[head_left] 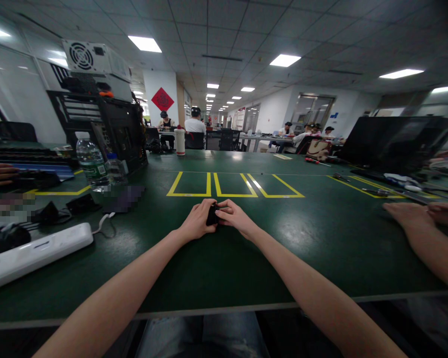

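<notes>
Between my two hands is a small black object (211, 216), mostly covered by fingers, so its kind does not show. My left hand (198, 220) wraps around it from the left, thumb low and fingers over the top. From the right, my right hand (236, 217) pinches at its edge with the fingertips. Both hands are low over the green tabletop (224, 268), just in front of the yellow tape outlines (188, 195).
A white power strip (41, 251), cables, a dark phone-like slab (124, 199) and water bottles (91, 161) lie left, before an open computer case (115, 124). Another person's hands (410, 216) are at right, near tools and a monitor (392, 141). A white cup (179, 141) stands at the back.
</notes>
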`<state>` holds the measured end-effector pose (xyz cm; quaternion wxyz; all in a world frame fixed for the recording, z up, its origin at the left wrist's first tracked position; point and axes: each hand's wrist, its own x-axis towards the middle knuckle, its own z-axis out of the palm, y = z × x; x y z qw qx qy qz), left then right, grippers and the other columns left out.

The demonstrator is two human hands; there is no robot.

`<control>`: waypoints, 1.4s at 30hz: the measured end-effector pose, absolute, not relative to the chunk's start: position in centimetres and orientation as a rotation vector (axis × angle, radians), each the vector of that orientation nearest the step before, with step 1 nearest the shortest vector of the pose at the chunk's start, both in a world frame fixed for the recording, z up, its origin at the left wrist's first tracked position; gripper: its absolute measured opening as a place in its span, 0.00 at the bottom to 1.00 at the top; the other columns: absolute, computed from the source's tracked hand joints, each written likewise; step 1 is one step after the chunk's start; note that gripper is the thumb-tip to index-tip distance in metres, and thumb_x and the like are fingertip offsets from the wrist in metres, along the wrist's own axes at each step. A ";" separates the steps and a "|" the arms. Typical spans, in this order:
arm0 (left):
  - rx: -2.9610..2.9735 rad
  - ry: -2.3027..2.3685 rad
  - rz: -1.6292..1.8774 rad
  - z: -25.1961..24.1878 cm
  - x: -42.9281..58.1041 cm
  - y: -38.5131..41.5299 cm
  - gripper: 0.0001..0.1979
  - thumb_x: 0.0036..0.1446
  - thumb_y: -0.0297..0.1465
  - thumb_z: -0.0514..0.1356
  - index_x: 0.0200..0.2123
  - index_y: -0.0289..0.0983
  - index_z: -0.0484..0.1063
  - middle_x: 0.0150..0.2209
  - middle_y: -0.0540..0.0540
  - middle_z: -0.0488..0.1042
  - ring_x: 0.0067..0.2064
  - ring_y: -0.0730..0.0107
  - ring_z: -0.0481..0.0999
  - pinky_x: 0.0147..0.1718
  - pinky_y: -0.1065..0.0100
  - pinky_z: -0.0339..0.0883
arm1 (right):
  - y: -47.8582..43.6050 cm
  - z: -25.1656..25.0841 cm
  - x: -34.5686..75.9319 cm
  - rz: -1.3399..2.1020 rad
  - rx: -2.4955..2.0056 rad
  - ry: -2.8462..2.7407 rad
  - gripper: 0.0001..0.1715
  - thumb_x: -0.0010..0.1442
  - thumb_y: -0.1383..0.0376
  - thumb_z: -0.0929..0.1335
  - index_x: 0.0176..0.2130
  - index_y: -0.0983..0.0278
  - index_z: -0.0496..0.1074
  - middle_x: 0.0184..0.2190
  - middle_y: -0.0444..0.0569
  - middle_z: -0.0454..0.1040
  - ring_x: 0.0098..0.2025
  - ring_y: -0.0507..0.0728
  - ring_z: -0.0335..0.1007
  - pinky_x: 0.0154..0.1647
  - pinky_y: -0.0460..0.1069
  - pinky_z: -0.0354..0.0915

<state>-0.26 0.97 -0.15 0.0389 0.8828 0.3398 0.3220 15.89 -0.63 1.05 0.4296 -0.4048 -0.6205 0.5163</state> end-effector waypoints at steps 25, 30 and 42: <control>2.706 1.050 0.982 -0.3 -0.2 1.2 0.31 0.40 0.29 0.59 0.48 0.39 0.50 0.45 0.44 0.59 0.47 0.60 0.62 0.48 0.56 0.54 | 0.0 0.6 16.0 1.246 -1.032 -1.518 0.18 0.46 0.60 0.68 0.38 0.63 0.63 0.37 0.49 0.67 0.40 0.53 0.64 0.39 0.52 0.64; 2.696 1.050 0.970 -0.2 -0.3 1.1 0.30 0.40 0.29 0.59 0.48 0.39 0.50 0.45 0.44 0.59 0.48 0.60 0.63 0.48 0.55 0.54 | -0.1 0.8 16.0 1.298 -1.051 -1.527 0.19 0.46 0.60 0.68 0.38 0.64 0.64 0.38 0.50 0.66 0.41 0.54 0.64 0.41 0.53 0.64; 2.714 1.041 0.998 -0.5 -0.2 1.4 0.31 0.40 0.29 0.59 0.48 0.38 0.50 0.45 0.44 0.59 0.47 0.60 0.62 0.47 0.57 0.55 | -0.1 0.7 15.9 1.220 -0.998 -1.537 0.17 0.46 0.61 0.67 0.38 0.64 0.63 0.37 0.48 0.67 0.40 0.53 0.64 0.39 0.51 0.64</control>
